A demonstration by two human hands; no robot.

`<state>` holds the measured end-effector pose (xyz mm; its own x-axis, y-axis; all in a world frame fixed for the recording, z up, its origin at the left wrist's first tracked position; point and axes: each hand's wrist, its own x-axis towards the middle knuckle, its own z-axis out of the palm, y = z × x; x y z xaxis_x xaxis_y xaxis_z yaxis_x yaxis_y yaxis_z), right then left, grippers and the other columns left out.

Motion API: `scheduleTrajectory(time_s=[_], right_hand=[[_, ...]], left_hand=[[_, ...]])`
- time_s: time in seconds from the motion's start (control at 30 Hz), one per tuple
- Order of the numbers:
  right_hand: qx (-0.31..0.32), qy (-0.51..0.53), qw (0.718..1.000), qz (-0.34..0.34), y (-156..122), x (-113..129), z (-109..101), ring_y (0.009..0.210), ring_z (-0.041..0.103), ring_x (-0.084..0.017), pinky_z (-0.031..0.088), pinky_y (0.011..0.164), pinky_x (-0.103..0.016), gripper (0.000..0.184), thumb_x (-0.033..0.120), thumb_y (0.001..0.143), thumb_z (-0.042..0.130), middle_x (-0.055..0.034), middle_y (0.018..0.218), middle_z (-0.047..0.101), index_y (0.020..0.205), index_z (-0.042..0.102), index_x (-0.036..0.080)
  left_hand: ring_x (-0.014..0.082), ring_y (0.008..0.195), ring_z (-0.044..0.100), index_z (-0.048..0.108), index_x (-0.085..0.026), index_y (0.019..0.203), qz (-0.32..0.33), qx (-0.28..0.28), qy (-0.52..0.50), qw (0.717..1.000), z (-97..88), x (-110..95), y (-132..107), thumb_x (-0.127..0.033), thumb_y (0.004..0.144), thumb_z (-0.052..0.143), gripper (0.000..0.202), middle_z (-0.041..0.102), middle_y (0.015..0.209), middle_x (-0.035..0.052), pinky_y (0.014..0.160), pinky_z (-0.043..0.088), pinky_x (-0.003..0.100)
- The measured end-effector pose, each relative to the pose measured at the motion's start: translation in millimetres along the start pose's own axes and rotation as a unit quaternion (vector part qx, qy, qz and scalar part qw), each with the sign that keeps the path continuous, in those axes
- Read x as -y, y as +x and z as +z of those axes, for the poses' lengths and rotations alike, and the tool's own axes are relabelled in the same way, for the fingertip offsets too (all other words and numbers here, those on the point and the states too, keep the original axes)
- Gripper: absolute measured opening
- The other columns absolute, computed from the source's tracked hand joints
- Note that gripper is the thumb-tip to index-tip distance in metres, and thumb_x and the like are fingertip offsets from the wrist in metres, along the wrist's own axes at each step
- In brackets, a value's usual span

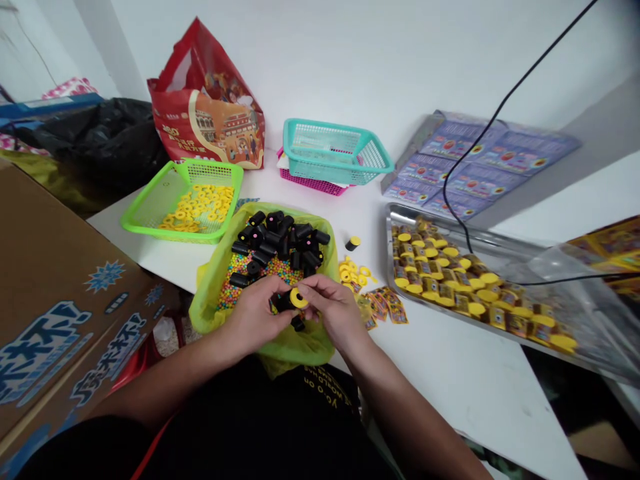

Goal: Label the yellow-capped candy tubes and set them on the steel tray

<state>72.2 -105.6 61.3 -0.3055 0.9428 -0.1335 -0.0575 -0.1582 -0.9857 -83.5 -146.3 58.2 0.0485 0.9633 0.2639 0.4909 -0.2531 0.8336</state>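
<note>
Over the front of a basket lined with a yellow-green bag, my left hand is closed around a small black cylinder. My right hand pinches a yellow ring at the cylinder's end. Whether the ring is pressed in or only touching, I cannot tell. Inside the basket, more black cylinders lie heaped on tiny multicoloured balls. Loose yellow rings lie right of the basket, beside a black cylinder with a yellow top and several printed packets.
A green basket holds more yellow rings. At right, a metal tray carries yellow-capped, labelled cylinders. Behind stand teal baskets, a red bag and purple boxes. A cardboard box flanks me; a black cable hangs at right.
</note>
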Motion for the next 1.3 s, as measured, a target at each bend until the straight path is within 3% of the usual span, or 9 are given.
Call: scheduleTrajectory(time_s=[0.2,0.4,0.67,0.83,1.13,1.3], right_hand=[[0.007,0.028,0.999,-0.014,-2.5,-2.3,-6.7,0.045,0.05,-0.009,0.034,0.042,-0.021,0.02,0.037,0.073,0.072,0.0025,0.055,0.06,0.083,0.072,0.02],[-0.03,0.047,0.997,-0.059,-4.2,-0.8,-22.7,0.045,0.053,-0.01,0.039,0.043,-0.023,0.019,0.036,0.069,0.076,0.0029,0.057,0.063,0.08,0.071,0.022],[-0.018,-0.02,0.998,-0.058,-12.1,-1.3,-10.5,0.045,0.05,-0.008,0.038,0.044,-0.021,0.021,0.039,0.073,0.073,0.0039,0.053,0.059,0.077,0.067,0.02],[-0.043,-0.027,0.995,-0.081,-9.8,-7.6,-6.7,0.046,0.049,-0.009,0.038,0.045,-0.022,0.021,0.04,0.074,0.072,0.0038,0.055,0.058,0.074,0.064,0.02],[-0.054,-0.047,0.993,-0.095,-4.9,-7.0,-1.5,0.046,0.045,-0.009,0.037,0.045,-0.023,0.023,0.041,0.073,0.071,0.0047,0.053,0.053,0.071,0.061,0.02],[-0.021,-0.07,0.994,-0.084,-3.7,-8.0,1.0,0.046,0.048,-0.01,0.04,0.043,-0.023,0.025,0.046,0.078,0.065,0.0046,0.056,0.054,0.075,0.058,0.022]], left_hand=[[0.0126,0.068,0.055,0.061,-0.018,0.084,0.018,-0.008,-0.006,1.0,-0.2,3.8,-2.4,-0.023,0.074,0.069,0.014,0.064,0.078,0.001,0.059,0.043,0.025],[0.0127,0.069,0.055,0.061,-0.019,0.086,0.035,-0.008,0.003,0.999,3.0,4.7,-2.1,-0.024,0.076,0.068,0.013,0.063,0.077,-0.0001,0.061,0.044,0.025],[0.0142,0.071,0.056,0.059,-0.019,0.083,0.079,-0.018,0.043,0.996,9.6,-2.0,1.9,-0.019,0.076,0.064,0.008,0.061,0.076,0.0005,0.063,0.043,0.027],[0.0142,0.07,0.055,0.059,-0.019,0.079,0.059,-0.01,0.042,0.997,9.4,-4.3,2.3,-0.019,0.076,0.064,0.006,0.06,0.073,-0.0002,0.062,0.042,0.026],[0.0123,0.065,0.056,0.058,-0.019,0.079,-0.021,-0.024,-0.076,0.997,10.5,-3.5,0.5,-0.023,0.072,0.07,0.014,0.063,0.073,-0.0001,0.056,0.043,0.024],[0.0115,0.065,0.057,0.06,-0.019,0.094,-0.017,-0.041,-0.116,0.992,10.1,-7.5,-2.5,-0.022,0.075,0.068,0.02,0.064,0.077,0.0002,0.055,0.044,0.023]])
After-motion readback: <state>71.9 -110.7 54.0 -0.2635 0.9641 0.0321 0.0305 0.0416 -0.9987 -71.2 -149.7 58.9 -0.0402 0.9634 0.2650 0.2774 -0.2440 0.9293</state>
